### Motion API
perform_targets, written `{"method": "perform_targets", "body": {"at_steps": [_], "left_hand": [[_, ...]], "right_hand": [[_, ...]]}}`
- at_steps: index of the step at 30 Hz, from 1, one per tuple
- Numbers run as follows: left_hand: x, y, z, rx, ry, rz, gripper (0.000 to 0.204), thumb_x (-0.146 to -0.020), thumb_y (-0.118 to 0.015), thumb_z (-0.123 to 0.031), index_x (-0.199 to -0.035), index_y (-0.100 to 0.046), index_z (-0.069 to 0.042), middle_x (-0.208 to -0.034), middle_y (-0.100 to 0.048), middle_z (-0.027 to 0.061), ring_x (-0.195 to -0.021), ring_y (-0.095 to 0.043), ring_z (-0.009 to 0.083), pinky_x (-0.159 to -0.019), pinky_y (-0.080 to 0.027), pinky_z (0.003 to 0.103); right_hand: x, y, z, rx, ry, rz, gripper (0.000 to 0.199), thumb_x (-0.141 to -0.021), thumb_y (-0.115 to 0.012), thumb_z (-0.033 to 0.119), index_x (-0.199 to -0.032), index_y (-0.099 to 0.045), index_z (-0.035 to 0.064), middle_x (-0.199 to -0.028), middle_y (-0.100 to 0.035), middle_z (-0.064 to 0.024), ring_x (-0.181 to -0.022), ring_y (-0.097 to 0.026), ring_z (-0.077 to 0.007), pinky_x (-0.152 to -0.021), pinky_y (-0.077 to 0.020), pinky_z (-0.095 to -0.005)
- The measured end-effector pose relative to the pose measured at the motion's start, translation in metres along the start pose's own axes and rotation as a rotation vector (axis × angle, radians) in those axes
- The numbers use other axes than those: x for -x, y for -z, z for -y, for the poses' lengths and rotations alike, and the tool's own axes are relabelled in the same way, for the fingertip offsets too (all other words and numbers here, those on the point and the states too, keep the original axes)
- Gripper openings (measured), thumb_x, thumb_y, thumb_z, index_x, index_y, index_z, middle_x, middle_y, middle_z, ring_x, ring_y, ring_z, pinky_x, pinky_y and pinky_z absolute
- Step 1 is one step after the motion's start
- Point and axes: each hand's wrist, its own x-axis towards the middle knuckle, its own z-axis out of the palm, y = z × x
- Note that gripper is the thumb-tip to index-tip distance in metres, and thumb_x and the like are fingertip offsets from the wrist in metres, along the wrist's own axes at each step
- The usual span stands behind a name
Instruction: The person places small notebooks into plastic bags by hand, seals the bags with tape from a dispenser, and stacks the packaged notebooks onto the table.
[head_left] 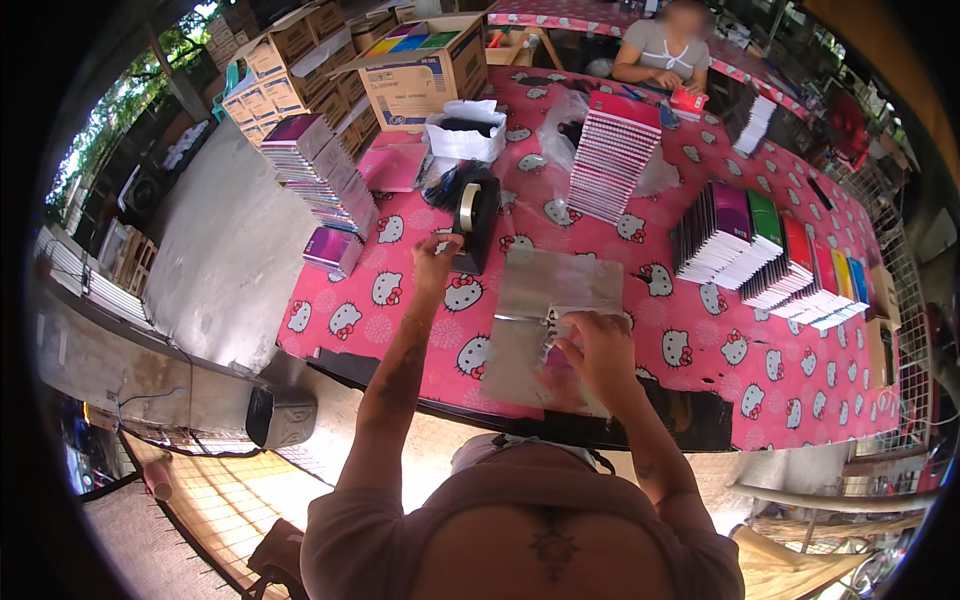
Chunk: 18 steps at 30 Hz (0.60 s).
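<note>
A greyish, see-through plastic sheet or cover (520, 345) lies on the pink patterned tablecloth in front of me, with glare on it. My right hand (600, 345) rests over its right part, thumb and fingers apart. By those fingertips is a small, jagged, pale-and-dark patch that I cannot make out. Left of the sheet stands a black tape dispenser (478, 235) carrying a roll of tape (468, 207). Beside its near end, my left hand (438, 246) has its fingers pinched together; whatever is between them is too small to name.
Tall notebook stacks stand ahead (612, 155) and at left (320, 175); coloured notebook rows (715, 240) fill the right. Behind the dispenser are a white paper-lined box (466, 140) and an open carton (420, 85). Across the table a person (665, 50) handles a red item.
</note>
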Motion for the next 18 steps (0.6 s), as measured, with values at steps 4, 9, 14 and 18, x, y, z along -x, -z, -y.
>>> {"method": "perform_targets", "body": {"at_steps": [4,9,14,18], "left_hand": [[0.023,0.017,0.018,0.065,0.11,-0.041,0.012,-0.087,-0.071,-0.013,-0.094,-0.074,-0.004,-0.079,-0.07,0.006,-0.072,-0.068,0.0166,-0.064,-0.053,0.034],[0.013,0.024,-0.025,-1.133,-0.287,0.078,0.012,-0.087,-0.066,-0.011,-0.097,-0.07,-0.006,-0.079,-0.071,0.012,-0.071,-0.07,0.0205,-0.065,-0.056,0.037],[0.081,-0.049,-0.081,-0.1,-0.418,0.947,0.025,-0.088,-0.068,0.003,-0.112,-0.068,-0.005,-0.093,-0.069,0.008,-0.09,-0.066,0.014,-0.082,-0.051,0.03],[0.086,-0.076,-0.102,-0.413,-0.591,0.983,0.03,-0.083,-0.076,-0.003,-0.112,-0.073,-0.008,-0.102,-0.066,0.0058,-0.103,-0.061,0.019,-0.093,-0.046,0.033]], "right_hand": [[0.003,-0.003,0.009,-0.006,-0.014,-0.11,0.055,-0.078,-0.08,0.029,-0.125,-0.057,0.0118,-0.091,-0.07,-0.0068,-0.09,-0.069,-0.0274,-0.1,-0.0413,-0.0473],[0.01,-0.011,0.0,0.088,-0.044,-0.045,0.049,-0.078,-0.08,0.033,-0.119,-0.064,0.0106,-0.098,-0.072,-0.0067,-0.095,-0.068,-0.0257,-0.105,-0.0355,-0.0502],[0.003,-0.013,0.005,0.079,-0.019,-0.056,0.043,-0.08,-0.078,0.034,-0.117,-0.069,0.0149,-0.101,-0.073,-0.0037,-0.097,-0.068,-0.0231,-0.108,-0.0308,-0.0519],[-0.007,-0.003,0.012,0.038,-0.029,0.079,0.043,-0.078,-0.079,0.035,-0.117,-0.07,0.0189,-0.107,-0.071,-0.003,-0.104,-0.065,-0.0225,-0.108,-0.0305,-0.0521]]}}
